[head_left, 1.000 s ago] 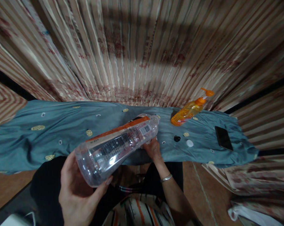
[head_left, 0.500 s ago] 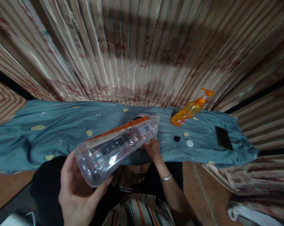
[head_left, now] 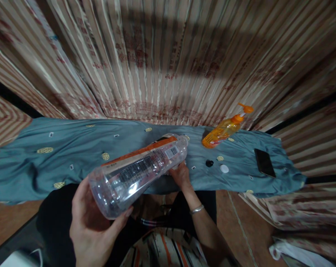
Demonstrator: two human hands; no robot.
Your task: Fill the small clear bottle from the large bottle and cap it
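- Clearance: the clear plastic bottle (head_left: 140, 171) was held tilted over the near edge of the worktop (head_left: 73, 163), base toward the camera, neck toward the striped curtain (head_left: 168, 59). The cloth to the left of it lay bare and open.
- The left hand (head_left: 92, 226) cupped the bottle's base, fingers (head_left: 123, 217) curled about it. The right hand (head_left: 180, 174) gripped the neck end from below, closed around it.
- Right of the bottle lay a black cap (head_left: 209, 163) and a white cap (head_left: 224, 169), close together; an orange pump bottle (head_left: 225, 128) stood behind them; a dark phone (head_left: 264, 162) lay near the right edge.
- Hidden: the bottle's mouth was covered by the right hand; whether it carried a cap could not be told. The label print was unreadable.
- Change: against the earlier frames, bottle and hands sat almost as before, shifted only slightly.
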